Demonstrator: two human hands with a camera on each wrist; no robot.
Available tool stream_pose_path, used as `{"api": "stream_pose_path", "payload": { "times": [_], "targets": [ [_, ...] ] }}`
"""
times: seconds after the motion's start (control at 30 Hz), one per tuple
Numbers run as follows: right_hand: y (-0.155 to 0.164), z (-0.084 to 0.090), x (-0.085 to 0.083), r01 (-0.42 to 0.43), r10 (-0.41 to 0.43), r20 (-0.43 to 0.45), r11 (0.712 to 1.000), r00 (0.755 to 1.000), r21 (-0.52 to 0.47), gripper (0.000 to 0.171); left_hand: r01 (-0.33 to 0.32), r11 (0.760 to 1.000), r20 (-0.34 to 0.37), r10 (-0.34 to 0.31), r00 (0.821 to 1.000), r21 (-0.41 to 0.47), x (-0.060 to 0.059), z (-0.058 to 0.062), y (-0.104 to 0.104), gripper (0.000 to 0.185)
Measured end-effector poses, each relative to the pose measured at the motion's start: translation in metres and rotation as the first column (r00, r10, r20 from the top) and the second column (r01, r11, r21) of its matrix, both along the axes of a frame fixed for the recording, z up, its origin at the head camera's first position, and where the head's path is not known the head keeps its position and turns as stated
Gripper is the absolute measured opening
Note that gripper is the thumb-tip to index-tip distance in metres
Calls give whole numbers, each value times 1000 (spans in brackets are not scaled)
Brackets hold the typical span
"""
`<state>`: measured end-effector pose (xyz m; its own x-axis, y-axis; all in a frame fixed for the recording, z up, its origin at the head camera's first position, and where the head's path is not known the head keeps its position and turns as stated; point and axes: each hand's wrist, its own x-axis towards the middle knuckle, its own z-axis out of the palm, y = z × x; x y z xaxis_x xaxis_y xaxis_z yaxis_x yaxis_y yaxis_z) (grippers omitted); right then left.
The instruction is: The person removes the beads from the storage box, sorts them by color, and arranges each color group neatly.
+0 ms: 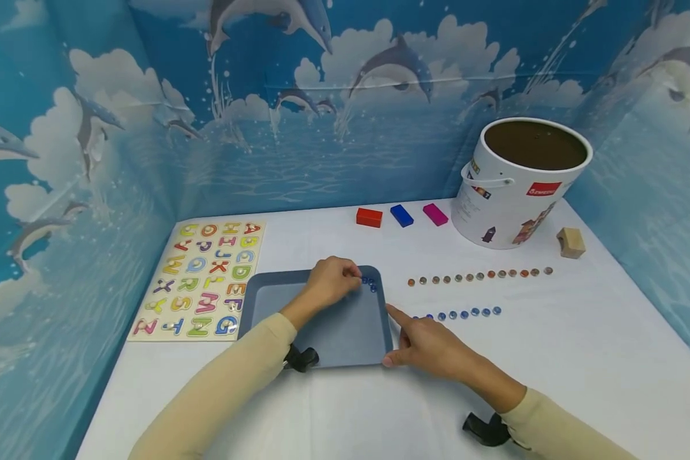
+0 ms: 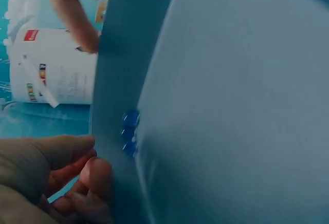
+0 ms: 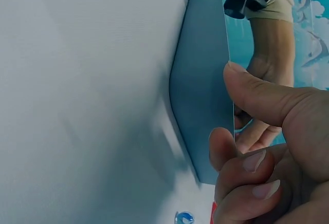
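A blue-grey tray [image 1: 339, 338] lies on the table. My left hand [image 1: 330, 281] is above it with fingers bent, the fingertips beside a few small blue glass beads [image 1: 372, 286] in the far right corner. In the left wrist view these beads [image 2: 129, 131] gather along the tray wall, and the left thumb [image 2: 77, 144] is close to the bent fingers; I cannot tell whether a bead is between them. My right hand [image 1: 431, 345] is at the tray's right side, index finger and thumb spread along the rim, its other fingers curled in the right wrist view.
Right of the tray run a row of blue glass beads [image 1: 464, 314] and a farther row of brownish and clear ones [image 1: 469, 277]. Red [image 1: 369, 218], blue [image 1: 402, 215] and pink blocks [image 1: 435, 214] stand behind, near a white bucket [image 1: 494, 211] and wooden block [image 1: 571, 243]. A letter board [image 1: 207, 268] lies left.
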<state>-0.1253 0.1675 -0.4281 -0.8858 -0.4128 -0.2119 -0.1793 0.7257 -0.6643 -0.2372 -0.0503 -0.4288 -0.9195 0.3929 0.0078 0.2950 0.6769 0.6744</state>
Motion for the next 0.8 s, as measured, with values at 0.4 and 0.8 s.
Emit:
{"api": "stream_pose_path", "payload": {
  "times": [0.4,0.8],
  "targets": [
    [2,-3,2,3,-3,11,1000,1000,-23,94,72,993,40,-69,997,-90,-7,-11,28,12],
    [3,-5,1,0,0,7,999,1000,-37,92,47,981,47,-39,998,-189,-9,-16,33,18]
  ]
}}
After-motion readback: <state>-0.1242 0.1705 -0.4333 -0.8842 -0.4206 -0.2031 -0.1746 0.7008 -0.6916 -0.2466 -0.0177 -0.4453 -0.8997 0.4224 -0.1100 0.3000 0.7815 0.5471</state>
